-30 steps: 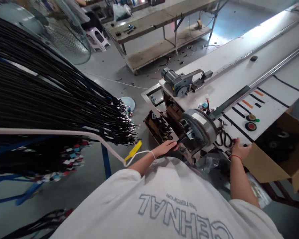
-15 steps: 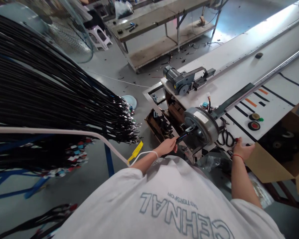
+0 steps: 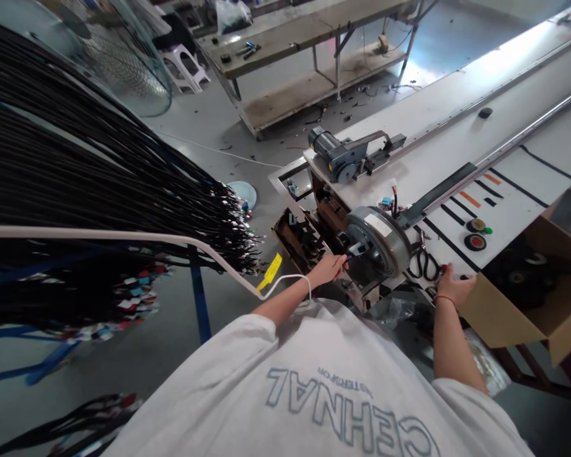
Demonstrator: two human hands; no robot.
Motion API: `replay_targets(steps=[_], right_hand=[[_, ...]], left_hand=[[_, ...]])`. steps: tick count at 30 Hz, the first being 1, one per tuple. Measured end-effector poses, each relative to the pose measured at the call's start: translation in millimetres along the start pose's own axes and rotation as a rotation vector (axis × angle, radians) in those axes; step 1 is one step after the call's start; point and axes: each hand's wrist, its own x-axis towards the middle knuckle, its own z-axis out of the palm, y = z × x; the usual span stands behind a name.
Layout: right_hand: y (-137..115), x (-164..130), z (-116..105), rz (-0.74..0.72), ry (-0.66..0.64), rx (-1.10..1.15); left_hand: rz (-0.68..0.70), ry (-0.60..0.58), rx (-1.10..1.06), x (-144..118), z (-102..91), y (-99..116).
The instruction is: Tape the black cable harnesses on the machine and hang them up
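Note:
My left hand [image 3: 329,268] is closed on a thin black cable [image 3: 348,258] that runs to the side of a round grey wheel [image 3: 379,240] at the near end of a long white bench [image 3: 461,127]. A white cord with a yellow tag [image 3: 271,273] loops around my left wrist. My right hand [image 3: 453,287] rests on the bench's front edge, beside black-handled scissors [image 3: 424,261], and what its fingers hold is hidden.
A large rack of black cable bundles [image 3: 85,184] fills the left. A grey motor [image 3: 335,158] sits on the bench end. An open cardboard box [image 3: 533,285] with black rolls stands at right. Tape rolls [image 3: 476,233] lie on the bench. A wooden table [image 3: 295,38] stands behind.
My left hand has risen slightly toward the wheel, still on the cable. My right hand stays at the bench edge. The view has shifted a little.

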Motion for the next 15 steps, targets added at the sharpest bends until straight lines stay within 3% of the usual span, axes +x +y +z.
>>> replay_targets(steps=[9, 15], right_hand=[[-3.7, -3.0, -2.2, 0.003, 0.000, 0.008], [-3.7, -1.2, -3.4, -0.025, -0.019, -0.020]], left_hand=[[0.017, -0.022, -0.033, -1.7, 3.0, -0.1], [0.044, -0.158, -0.258, -27.6, -9.3, -31.3]])
